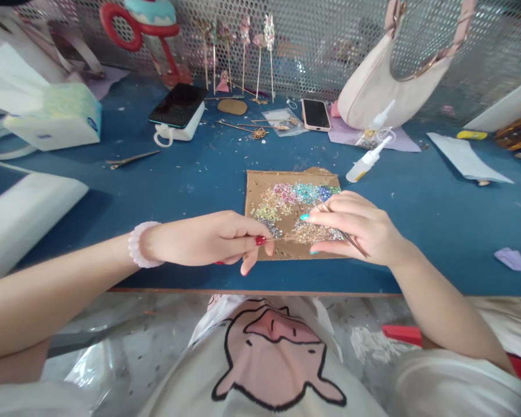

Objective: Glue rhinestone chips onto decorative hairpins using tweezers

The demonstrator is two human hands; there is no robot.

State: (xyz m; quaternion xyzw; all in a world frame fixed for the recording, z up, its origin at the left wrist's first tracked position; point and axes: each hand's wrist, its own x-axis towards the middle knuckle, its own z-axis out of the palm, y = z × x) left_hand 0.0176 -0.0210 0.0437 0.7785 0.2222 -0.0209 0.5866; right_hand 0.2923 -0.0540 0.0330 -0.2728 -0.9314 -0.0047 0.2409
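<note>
A brown board [282,251] lies near the front edge of the blue table, with small shiny beads in patches of pink, turquoise [306,192], blue, yellow, silver and gold. Over its left front corner, my left hand [226,237] pinches a thin stick-like piece [275,238] between thumb and finger; its far end merges with the gold beads. My right hand [360,226] is closed around metal tweezers [351,242], their tips over the beads at the board's right half. Whether the tips hold a bead is too small to tell.
A white glue bottle [367,164] lies behind my right hand. Farther back are a phone [316,114], a black device on a white box [180,107], upright decorated sticks [244,58] and a pale handbag [386,87]. Other tweezers [134,158] and a tissue box [61,119] are at left.
</note>
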